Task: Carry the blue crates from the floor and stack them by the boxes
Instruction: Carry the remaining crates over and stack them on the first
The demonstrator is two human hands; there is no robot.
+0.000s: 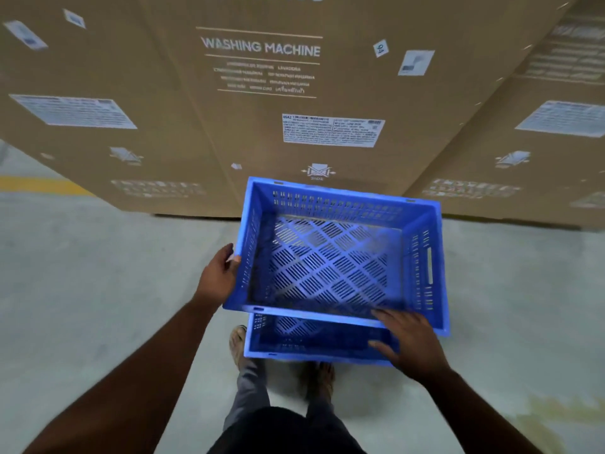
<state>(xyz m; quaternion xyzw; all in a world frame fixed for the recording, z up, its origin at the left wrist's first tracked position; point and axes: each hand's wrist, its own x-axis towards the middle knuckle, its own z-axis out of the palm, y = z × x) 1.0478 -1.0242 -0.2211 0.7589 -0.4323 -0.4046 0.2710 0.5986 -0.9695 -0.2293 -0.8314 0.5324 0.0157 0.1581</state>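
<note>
An empty blue crate [334, 257] with a slotted floor hangs in the air in front of me, tilted slightly. My left hand [217, 276] grips its left wall near the rim. My right hand [409, 342] holds the near rim at the right corner, fingers over the edge and thumb on the outer wall. The crate's near outer wall [314, 342] shows below the rim. Large brown cardboard boxes [262, 103] marked WASHING MACHINE stand right behind the crate.
More cardboard boxes [537, 152] stand at the right and at the left [75, 93], forming a wall. The grey concrete floor [98, 290] lies open on both sides. A yellow line [39, 185] runs at far left. My sandalled feet [239, 342] are under the crate.
</note>
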